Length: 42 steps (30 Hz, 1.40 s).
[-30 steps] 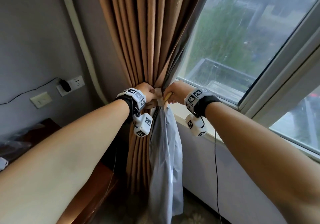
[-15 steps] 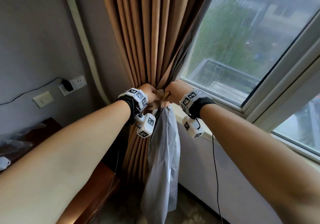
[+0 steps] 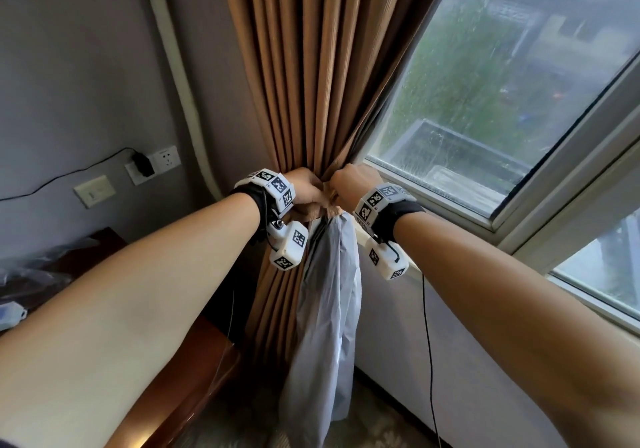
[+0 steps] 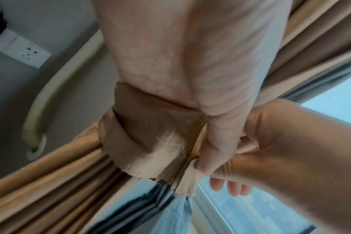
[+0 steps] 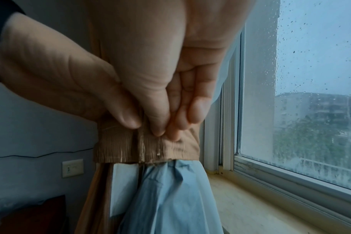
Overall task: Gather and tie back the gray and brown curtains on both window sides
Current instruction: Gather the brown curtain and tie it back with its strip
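The brown curtain point(image 3: 311, 66) is bunched into tight folds beside the window, and the gray curtain point(image 3: 325, 302) hangs out below it. A brown fabric tie band point(image 3: 320, 209) wraps the bundle. My left hand point(image 3: 306, 189) and right hand point(image 3: 348, 180) meet knuckle to knuckle at the band's front. In the left wrist view my left hand point(image 4: 208, 155) pinches one end of the tie band point(image 4: 146, 134). In the right wrist view my right hand point(image 5: 160, 125) pinches the tie band point(image 5: 130, 147) above the gray curtain point(image 5: 170, 197).
A wall socket with a black charger point(image 3: 162, 162) and a switch plate point(image 3: 94, 191) are on the gray wall at left. A dark wooden desk point(image 3: 194, 361) stands below. The window sill point(image 5: 250, 205) and wet window glass point(image 3: 485, 83) lie to the right.
My two hands have drawn closer together at the band, hiding the pale strip that showed between them. The gray curtain's hanging part has swayed slightly.
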{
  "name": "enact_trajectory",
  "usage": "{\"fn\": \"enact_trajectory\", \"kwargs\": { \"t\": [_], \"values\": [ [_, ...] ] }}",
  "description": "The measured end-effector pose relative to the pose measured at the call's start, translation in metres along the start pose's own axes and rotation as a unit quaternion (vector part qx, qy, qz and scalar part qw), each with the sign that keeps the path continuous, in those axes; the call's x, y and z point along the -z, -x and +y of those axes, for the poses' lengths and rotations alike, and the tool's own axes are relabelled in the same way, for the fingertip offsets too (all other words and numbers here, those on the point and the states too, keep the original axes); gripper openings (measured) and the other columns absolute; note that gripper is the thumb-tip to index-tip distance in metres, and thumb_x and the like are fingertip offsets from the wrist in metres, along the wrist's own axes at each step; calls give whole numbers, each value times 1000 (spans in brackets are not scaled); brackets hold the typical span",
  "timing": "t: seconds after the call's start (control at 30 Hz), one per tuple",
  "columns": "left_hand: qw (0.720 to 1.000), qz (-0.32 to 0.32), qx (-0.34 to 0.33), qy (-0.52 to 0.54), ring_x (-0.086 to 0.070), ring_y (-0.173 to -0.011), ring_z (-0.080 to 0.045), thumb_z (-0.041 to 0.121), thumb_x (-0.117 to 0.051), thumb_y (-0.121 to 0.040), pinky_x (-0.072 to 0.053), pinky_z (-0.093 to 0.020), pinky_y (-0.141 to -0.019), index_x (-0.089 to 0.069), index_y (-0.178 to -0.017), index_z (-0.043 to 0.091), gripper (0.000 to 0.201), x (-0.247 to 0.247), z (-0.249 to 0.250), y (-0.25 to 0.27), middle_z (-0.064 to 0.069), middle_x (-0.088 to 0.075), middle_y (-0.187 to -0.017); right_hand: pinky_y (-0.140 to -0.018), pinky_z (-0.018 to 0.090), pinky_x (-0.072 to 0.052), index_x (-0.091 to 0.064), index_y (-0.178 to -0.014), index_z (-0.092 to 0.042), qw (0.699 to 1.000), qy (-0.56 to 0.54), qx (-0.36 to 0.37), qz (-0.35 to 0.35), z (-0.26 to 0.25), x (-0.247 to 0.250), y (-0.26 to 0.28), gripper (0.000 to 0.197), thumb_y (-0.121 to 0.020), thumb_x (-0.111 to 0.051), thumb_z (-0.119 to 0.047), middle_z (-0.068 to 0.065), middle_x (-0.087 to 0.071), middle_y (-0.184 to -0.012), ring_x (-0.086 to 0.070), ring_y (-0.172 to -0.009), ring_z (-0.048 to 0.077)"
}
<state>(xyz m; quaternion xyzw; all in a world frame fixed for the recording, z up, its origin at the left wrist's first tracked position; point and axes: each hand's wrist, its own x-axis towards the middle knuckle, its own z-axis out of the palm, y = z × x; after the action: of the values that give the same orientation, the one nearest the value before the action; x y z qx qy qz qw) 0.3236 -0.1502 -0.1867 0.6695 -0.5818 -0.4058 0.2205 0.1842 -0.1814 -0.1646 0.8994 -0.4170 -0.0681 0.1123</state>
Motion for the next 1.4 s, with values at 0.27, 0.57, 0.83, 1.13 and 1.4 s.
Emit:
{"fn": "enact_trajectory", "kwargs": {
  "t": [0.27, 0.57, 0.83, 1.13, 1.4],
  "values": [
    [1000, -16, -16, 8, -61, -57, -18, 28, -86, -72, -52, -30, -61, -68, -74, 11, 25, 2, -3, 5, 0, -67, -58, -68, 32, -49, -71, -108, -23, 997, -64, -18, 39, 5, -5, 9, 23, -95, -54, -31, 10, -69, -96, -66, -89, 33],
    [999, 6, -16, -42, -65, -75, -23, 34, -81, -76, -53, -33, -74, -68, -71, 19, 20, -4, 4, 9, -4, -68, -72, -64, 32, -41, -62, -114, -17, 990, -110, -33, 86, 8, -16, 15, 25, -97, -48, -30, 12, -68, -97, -65, -89, 34],
    [995, 43, -12, -87, -69, -73, -26, 41, -85, -63, -56, -34, -71, -71, -85, 8, 42, -7, 0, 14, -11, -74, -81, -72, 32, -51, -68, -109, -32, 981, -160, -10, 113, 12, -3, 11, 28, -83, -67, -42, 3, -72, -91, -66, -87, 28],
    [980, 64, -22, -186, -66, -72, -18, 35, -83, -70, -46, -25, -63, -62, -66, 25, 24, -7, -7, 14, 2, -68, -71, -59, 26, -47, -69, -87, -33, 994, -111, 14, 7, 9, 9, -2, 11, -83, -62, -40, -7, -67, -73, -65, -73, 17],
    [985, 80, -43, -148, -67, -77, -19, 35, -73, -82, -50, -29, -72, -67, -70, 17, 22, -9, -10, 15, -1, -70, -70, -66, 30, -55, -65, -71, -25, 982, -183, -48, 12, 12, -4, -1, 16, -79, -67, -39, -2, -69, -77, -66, -78, 20]
  ]
}}
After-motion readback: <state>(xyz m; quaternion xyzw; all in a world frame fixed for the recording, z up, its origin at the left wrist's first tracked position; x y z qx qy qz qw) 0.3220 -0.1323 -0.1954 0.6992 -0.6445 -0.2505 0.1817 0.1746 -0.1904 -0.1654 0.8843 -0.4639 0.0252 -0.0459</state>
